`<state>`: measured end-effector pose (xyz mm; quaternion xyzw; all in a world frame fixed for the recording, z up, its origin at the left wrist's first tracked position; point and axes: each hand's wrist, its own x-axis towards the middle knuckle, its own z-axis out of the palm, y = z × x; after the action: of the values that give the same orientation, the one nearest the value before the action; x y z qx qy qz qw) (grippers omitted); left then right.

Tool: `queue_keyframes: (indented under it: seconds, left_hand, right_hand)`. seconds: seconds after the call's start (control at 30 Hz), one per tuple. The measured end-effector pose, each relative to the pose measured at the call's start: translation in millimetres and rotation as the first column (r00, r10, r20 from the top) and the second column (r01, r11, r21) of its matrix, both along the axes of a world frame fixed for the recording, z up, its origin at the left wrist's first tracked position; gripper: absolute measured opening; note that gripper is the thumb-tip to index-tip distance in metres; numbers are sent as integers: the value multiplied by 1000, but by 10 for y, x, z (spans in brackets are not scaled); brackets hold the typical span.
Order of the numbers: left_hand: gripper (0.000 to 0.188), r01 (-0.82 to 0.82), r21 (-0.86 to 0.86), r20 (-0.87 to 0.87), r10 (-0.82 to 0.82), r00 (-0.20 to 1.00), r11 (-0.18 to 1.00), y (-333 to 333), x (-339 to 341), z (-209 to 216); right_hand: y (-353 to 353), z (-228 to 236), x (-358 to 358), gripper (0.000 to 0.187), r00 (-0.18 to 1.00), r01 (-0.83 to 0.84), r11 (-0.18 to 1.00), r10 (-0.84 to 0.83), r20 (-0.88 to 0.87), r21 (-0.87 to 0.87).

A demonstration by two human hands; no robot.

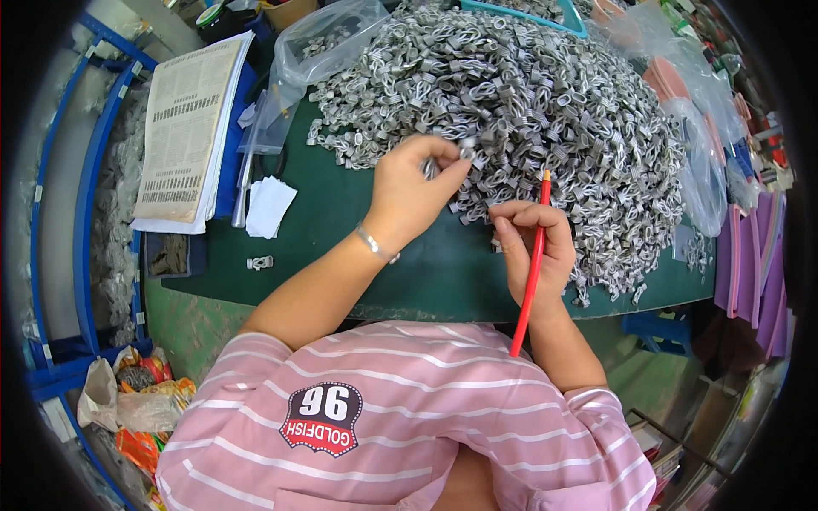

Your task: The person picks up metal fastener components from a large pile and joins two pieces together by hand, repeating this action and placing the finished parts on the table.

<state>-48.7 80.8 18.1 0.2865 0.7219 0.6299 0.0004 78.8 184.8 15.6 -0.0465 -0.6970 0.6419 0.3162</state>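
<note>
A large heap of small grey looped pieces, like cord clips (545,94), covers the far side of the green table (332,285). At its near edge my left hand (413,183) is closed in a pinch, with a small pale grey piece (466,148) at its fingertips, slightly blurred. My right hand (545,247) is just to the right and nearer to me, its fingers bent around a red pencil (530,285). The pencil stands slanted, its tan tip pointing away toward the heap. Whether the right thumb and forefinger also pinch a clip is hard to see.
One loose clip (260,263) lies on the table's left part, near white paper slips (271,207). A newspaper stack (187,128), a clear plastic bag (328,43) and a dark bin (175,254) stand at left. Blue shelving (94,187) is beyond; purple cloth (750,264) hangs right.
</note>
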Motion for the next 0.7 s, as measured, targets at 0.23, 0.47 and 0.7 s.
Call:
queue_keyframes:
  seconds: [0.23, 0.47, 0.7]
  left_hand:
    - [9, 48, 471, 831, -462, 309, 881, -351, 384, -10]
    - [13, 36, 523, 763, -487, 425, 851, -457, 411, -48]
    - [20, 327, 84, 31, -330, 943, 941, -471, 385, 93]
  right_hand:
    - [-41, -55, -19, 19, 993, -105, 994, 105, 63, 1]
    - [-73, 34, -2, 17, 952, -199, 902, 271, 144, -383]
    - [-39, -109, -9, 23, 953, -302, 880, 289, -91, -367]
